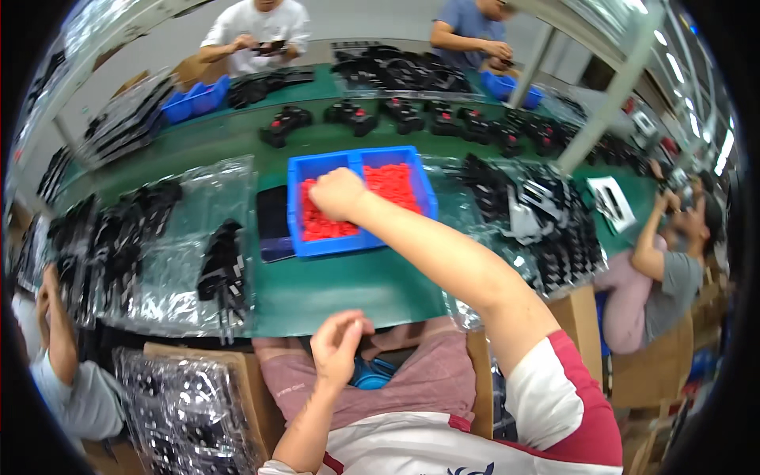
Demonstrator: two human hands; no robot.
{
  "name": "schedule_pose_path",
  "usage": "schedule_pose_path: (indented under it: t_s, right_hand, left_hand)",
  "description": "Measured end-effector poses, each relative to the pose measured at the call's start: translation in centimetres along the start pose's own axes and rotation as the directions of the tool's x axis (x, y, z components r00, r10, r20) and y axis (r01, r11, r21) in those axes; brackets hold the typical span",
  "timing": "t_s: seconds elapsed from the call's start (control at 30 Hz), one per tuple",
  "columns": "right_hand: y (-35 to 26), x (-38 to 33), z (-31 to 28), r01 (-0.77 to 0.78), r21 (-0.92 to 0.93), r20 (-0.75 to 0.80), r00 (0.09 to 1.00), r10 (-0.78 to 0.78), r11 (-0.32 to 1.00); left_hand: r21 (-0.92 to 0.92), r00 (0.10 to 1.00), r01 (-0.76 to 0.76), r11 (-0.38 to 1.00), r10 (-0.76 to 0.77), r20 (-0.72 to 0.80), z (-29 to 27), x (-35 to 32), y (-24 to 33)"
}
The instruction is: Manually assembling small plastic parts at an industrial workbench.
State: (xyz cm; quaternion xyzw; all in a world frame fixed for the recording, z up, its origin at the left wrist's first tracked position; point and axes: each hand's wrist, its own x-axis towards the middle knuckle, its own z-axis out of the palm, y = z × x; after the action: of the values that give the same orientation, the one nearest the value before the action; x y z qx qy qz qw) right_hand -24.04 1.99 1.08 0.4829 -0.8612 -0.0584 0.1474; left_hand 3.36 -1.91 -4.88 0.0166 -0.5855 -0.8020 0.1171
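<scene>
A blue two-compartment bin (431,207) stands on the green table, with small red plastic parts (392,180) heaped in both compartments. My right hand (339,195) is over the left compartment, its fingers bent and closed down toward the red parts; the fingertips and anything in them are hidden. Closer to me, my left hand (339,347) hovers at the table's front edge above my lap. Its fingers are curled toward the thumb, and I cannot make out what, if anything, they hold. A dark flat phone-like object (275,229) lies against the bin's left side.
Clear plastic sheets with black plastic parts (222,261) lie to the left, and more black parts (554,229) to the right. Black controller-like assemblies (402,115) line the far side. Bagged parts (186,404) stand at lower left. Co-workers sit across and on both sides.
</scene>
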Motion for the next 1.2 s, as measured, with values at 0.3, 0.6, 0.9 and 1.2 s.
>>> schedule_pose_path:
  t_s: [0.3, 0.6, 0.9, 1.2]
  right_hand:
    - [2.1, -1.6, -1.0, -0.231, 0.013, 0.156, 0.961, 0.226, 0.973]
    - [1.2, -0.4, -0.6, -0.159, 0.152, 0.041, 0.987, 0.155, 0.975]
    - [0.2, -0.9, -1.0, -0.314, 0.213, -0.045, 0.943, 0.330, 0.925]
    - [0.5, -1.1, -0.5, -0.226, 0.467, -0.286, 0.877, 0.387, 0.855]
  left_hand:
    - [0.101, 0.899, 0.017, 0.995, 0.029, -0.436, -10.3, -7.7, 4.9]
    - [0.781, 0.674, 0.472, 0.409, 0.404, -0.618, -21.7, -11.4, 12.1]
    - [0.639, 0.627, 0.764, -0.083, 0.324, -0.708, -25.4, -18.0, 10.3]
    - [0.706, 0.605, 0.684, 0.186, 0.395, -0.691, -24.0, -16.4, 12.6]
